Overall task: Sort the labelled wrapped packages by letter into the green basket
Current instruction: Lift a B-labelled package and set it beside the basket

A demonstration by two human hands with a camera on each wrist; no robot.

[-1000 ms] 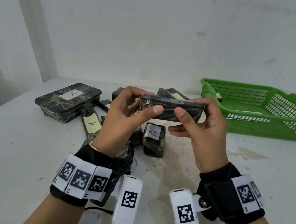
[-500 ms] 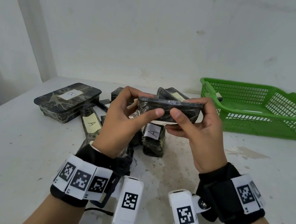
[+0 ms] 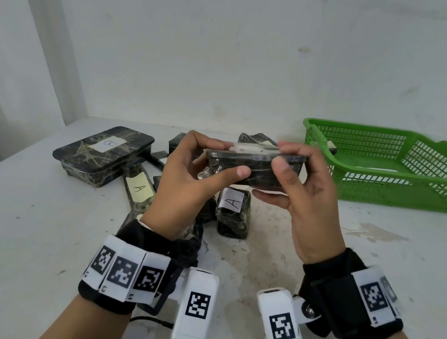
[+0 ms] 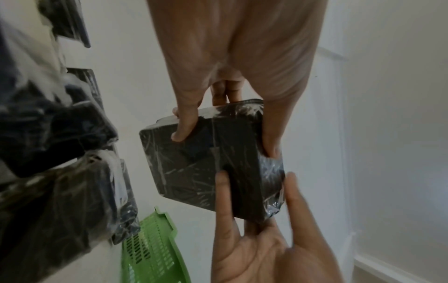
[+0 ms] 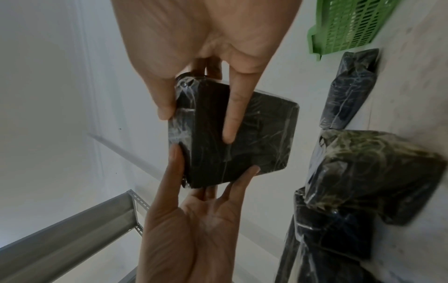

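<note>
Both hands hold one flat black wrapped package above the table, my left hand pinching its left end and my right hand its right end. Its white label edge shows on top; the letter is hidden. Its dark underside fills both wrist views. Below lie a small package marked A, a long one marked A and a wide box marked B. The green basket stands at the right, with something white inside.
More dark wrapped packages are heaped behind the hands. The white table meets a wall at the back. A grey metal shelf frame shows in the right wrist view.
The hands have tilted the package a little, so its white label edge now shows on top. The thumbs have shifted slightly along its near side.
</note>
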